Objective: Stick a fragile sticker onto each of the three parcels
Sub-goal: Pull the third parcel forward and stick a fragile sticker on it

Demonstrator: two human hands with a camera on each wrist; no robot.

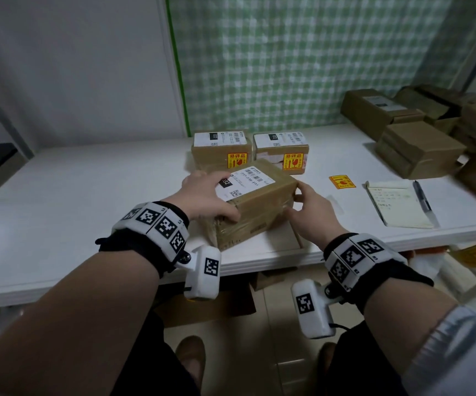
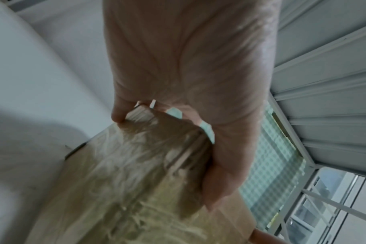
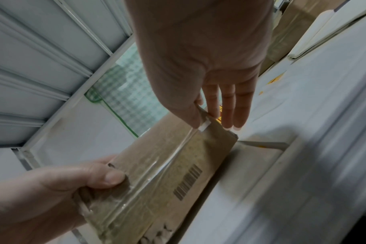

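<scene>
Parcel (image 1: 255, 201) near worktop (image 1: 88, 195) front edge, held between both hands. Left hand (image 1: 205, 197) grips its near-left corner, fingers over label, thumb on side. Right hand (image 1: 308, 212) pinches far-right corner. Long axis runs diagonally, near-left to far-right. Loose fragile sticker (image 1: 342, 181) lies well right; two stickered parcels (image 1: 221, 150) behind.

The taped brown parcel (image 2: 136, 173) is gripped across its top by the left hand (image 2: 188, 74), above the white bench (image 2: 31, 115).
</scene>
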